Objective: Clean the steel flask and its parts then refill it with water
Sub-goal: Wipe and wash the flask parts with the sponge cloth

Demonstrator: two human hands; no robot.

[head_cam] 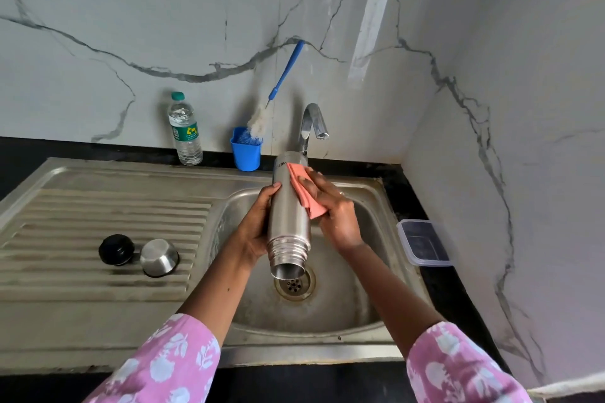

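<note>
Marble-walled steel sink (pixel 376 203) | flask (pixel 289 222) centre frame, mouth down over drain | left hand (pixel 258 226) wrapped round body | right hand (pixel 334 209) pressing pink cloth (pixel 306 193) on it | rigid, likely wet-slippery; grip mid-body.

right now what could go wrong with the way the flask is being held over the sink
1. The steel flask hangs mouth-down over the sink; only the left hand grips it, so a wet slip could drop it onto the drain.
2. The right hand presses the pink cloth sideways, which may push it from that grip.
</note>
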